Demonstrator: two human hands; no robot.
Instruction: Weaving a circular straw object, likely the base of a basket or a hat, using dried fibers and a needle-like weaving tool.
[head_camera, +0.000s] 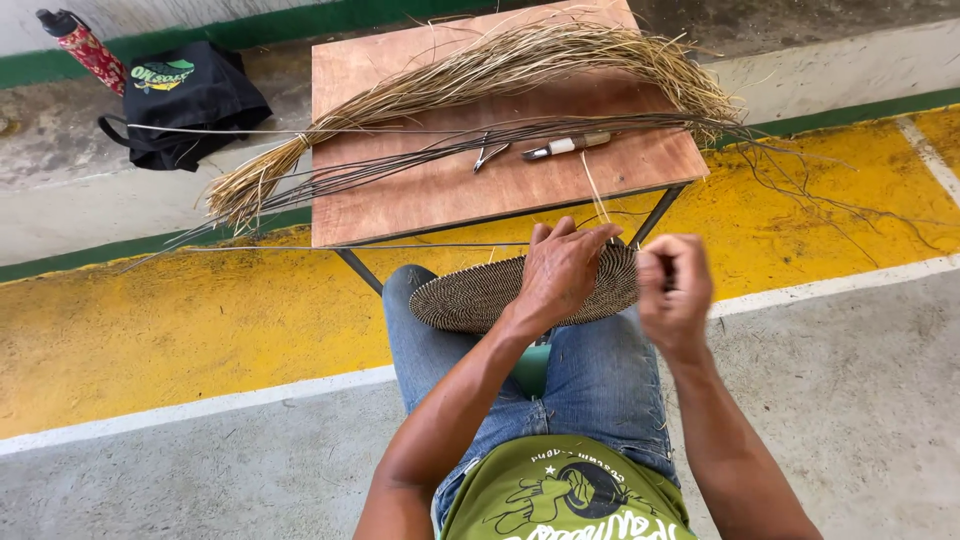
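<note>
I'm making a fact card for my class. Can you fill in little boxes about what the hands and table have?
left hand: pressing on the flat oval dark woven mat on the lap
right hand: closed, pinching a thin pale fibre strand
brown wooden table: long dried straw bundle, dark thin sticks, small metal knife
floor: black cloth bag, red patterned bottle

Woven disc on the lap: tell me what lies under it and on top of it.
The woven disc rests on the jeans over the knees. The left hand presses on top, hiding the disc's middle. The right hand is closed at its right edge; what it pinches cannot be seen.
</note>
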